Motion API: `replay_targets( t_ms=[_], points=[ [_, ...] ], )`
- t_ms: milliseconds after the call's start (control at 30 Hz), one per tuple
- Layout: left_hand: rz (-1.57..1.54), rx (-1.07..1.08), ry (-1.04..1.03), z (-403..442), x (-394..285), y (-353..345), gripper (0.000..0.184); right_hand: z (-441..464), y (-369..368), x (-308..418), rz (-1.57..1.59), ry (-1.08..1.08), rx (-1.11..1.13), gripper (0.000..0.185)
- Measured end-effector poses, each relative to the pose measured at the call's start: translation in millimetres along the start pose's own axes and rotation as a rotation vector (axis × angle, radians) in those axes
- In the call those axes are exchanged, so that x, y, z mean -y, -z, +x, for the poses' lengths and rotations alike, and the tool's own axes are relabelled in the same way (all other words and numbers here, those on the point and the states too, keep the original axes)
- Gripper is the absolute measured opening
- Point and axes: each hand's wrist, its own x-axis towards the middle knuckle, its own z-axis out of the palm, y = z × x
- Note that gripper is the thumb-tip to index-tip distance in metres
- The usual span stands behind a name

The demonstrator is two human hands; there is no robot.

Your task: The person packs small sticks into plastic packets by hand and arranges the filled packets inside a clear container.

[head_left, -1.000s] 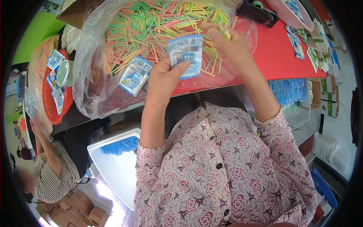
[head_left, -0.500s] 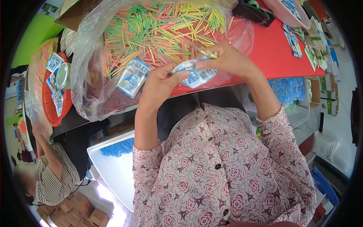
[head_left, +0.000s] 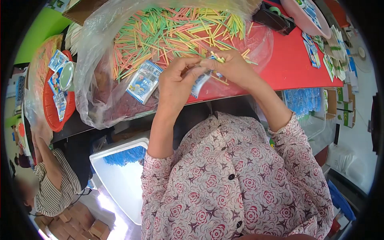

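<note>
My left hand (head_left: 179,80) is closed on the upper part of a blue-and-white packet (head_left: 199,85), which hangs partly hidden behind the fingers. Touching it at the packet's top, my right hand (head_left: 235,69) pinches a few short yellow and green sticks (head_left: 218,58) that poke out above the fingers. Beyond both hands lies a pile of pink, green and yellow sticks (head_left: 172,30) on clear plastic. Another blue-and-white packet (head_left: 144,82) lies flat just left of my left hand.
A red basket (head_left: 49,108) with packets and a round-lidded tub (head_left: 67,76) stands at the left. A black tape dispenser (head_left: 274,18) and pink basin (head_left: 326,30) are at the back right. A co-worker in a striped shirt (head_left: 60,184) is lower left, near a white bin (head_left: 120,180).
My right hand has come down and left from over the pile to meet my left hand. The held packet, earlier upright and face-on, is now turned and mostly covered by the fingers.
</note>
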Motion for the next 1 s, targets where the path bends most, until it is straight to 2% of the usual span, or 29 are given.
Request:
replay_targets(
  t_ms=[67, 133, 300, 400, 433, 533, 567, 667, 800, 933, 1000],
  points=[
    [-0.024, -0.028, 0.025, 0, -1, 1, 0.023, 2, -2, -3, 0.06, -0.003, -0.002, 0.025],
    [0.103, -0.025, -0.049, -1, -9, 5, 0.018, 5, -5, -6, 0.187, -0.005, 0.0, 0.026],
    [0.145, -0.031, -0.114, 0, -1, 6, 0.01, 7, -7, 1, 0.04, 0.027, -0.003, 0.026],
    [0.147, -0.131, -0.23, 6, 14, 18, 0.007, 7, 1, 11, 0.079, -0.229, 0.062, 0.028],
    [0.149, -0.182, -0.288, 7, 17, 21, 0.006, 13, 5, 9, 0.076, -0.229, 0.062, 0.028],
    [0.083, -0.146, -0.208, 3, 14, 18, 0.006, 55, 25, -10, -0.416, 0.199, -0.221, 0.026],
    [0.052, -0.127, -0.169, 3, 14, 18, 0.006, 66, 28, -15, -0.417, 0.2, -0.222, 0.026],
    [-0.028, -0.164, -0.063, 1, 22, 15, 0.007, 93, 31, -19, -1.046, 0.469, -0.173, 0.027],
    [-0.137, -0.198, 0.059, 0, 26, 16, 0.009, 109, 26, -8, -1.232, 0.36, -0.086, 0.018],
    [-0.18, -0.216, 0.115, 1, 26, 15, 0.011, 117, 21, -4, -1.298, 0.47, 0.017, 0.021],
    [-0.185, -0.218, 0.126, 0, 25, 14, 0.011, 122, 19, -3, -1.275, 0.426, -0.001, 0.022]
  ],
)
